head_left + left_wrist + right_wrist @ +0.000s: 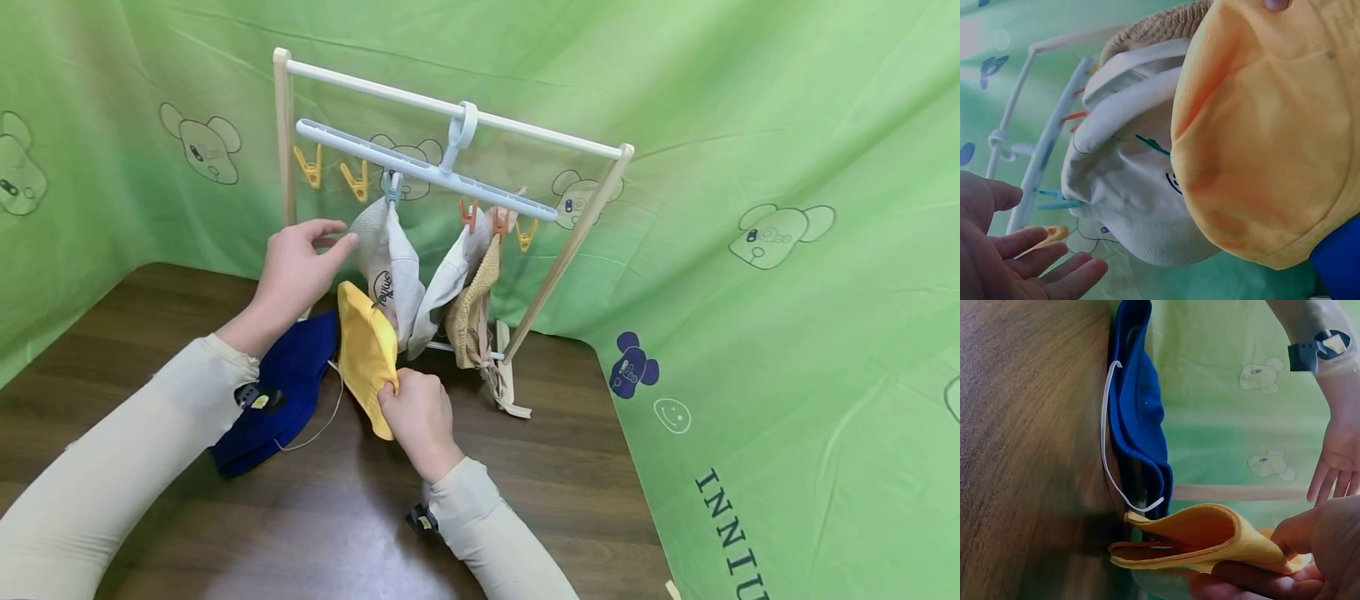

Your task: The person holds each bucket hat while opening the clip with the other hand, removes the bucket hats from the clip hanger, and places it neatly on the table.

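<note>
My right hand [420, 412], nearest, pinches the yellow hat [363, 354] at its right edge, thumb against fingers. The hat is off the table [540, 483], just right of the blue hat [300, 367]. An edge grip, I judge, leaves most of it free of my fingers; the fabric looks like fine-ribbed twill, firm enough to keep a curve though folded.

Blue hat: on the wood-grained table, left, squashed nearly flat, a thin pale cord [326, 425] looping from it. Probably set there to be within reach.

My left hand [300, 258], farther off and left, holds nothing; thumb and fingers apart, near the pale cloth hat [378, 242] with dark lettering. One such hat or two, I cannot tell from the folds. A blue clip [392, 187] bites its upper edge, so the body droops. Right of it, a coarse-woven tan hat [472, 308] hangs by an orange clip [501, 222], ties trailing.

Above: the pale-blue plastic hanger [427, 169], hooked over the white rod [555, 129], which bears the load. Farthest, creased green cloth [825, 125].
</note>
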### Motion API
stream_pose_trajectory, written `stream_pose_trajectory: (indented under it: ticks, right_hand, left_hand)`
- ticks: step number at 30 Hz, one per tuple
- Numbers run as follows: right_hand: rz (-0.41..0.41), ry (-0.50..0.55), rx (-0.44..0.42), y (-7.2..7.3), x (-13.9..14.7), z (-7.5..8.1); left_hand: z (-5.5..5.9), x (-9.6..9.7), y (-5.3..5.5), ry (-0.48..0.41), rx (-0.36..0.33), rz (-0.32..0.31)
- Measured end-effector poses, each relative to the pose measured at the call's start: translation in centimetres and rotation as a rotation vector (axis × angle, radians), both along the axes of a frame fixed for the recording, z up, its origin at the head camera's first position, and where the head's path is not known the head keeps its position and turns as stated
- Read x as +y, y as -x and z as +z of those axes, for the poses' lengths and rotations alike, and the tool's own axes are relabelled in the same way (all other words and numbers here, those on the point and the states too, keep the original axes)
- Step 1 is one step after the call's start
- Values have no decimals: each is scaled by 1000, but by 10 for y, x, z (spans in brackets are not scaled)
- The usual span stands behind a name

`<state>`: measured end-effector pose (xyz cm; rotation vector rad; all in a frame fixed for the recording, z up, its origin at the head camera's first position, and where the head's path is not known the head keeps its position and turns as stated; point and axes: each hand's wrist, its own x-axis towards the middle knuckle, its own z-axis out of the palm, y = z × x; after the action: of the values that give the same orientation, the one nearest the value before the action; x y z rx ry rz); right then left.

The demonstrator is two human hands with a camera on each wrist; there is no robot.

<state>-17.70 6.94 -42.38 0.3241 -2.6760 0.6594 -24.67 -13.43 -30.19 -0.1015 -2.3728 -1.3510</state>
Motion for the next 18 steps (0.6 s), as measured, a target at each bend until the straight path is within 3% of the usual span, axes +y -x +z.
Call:
stream_pose_trajectory:
  ticks: [6, 10, 15, 18]
  right_hand:
    - [3, -8, 43, -1, -3, 0]
    - [15, -22, 78, 0, -6, -2]
    - [44, -92, 154, -2, -10, -3]
    - [65, -136, 190, -3, -13, -3]
  left_hand:
    - [-7, -7, -21, 14, 33, 2]
    - [-13, -11, -29, -4, 41, -3]
    - [-19, -16, -40, -25, 15, 3]
    - [-22, -18, -47, -15, 34, 14]
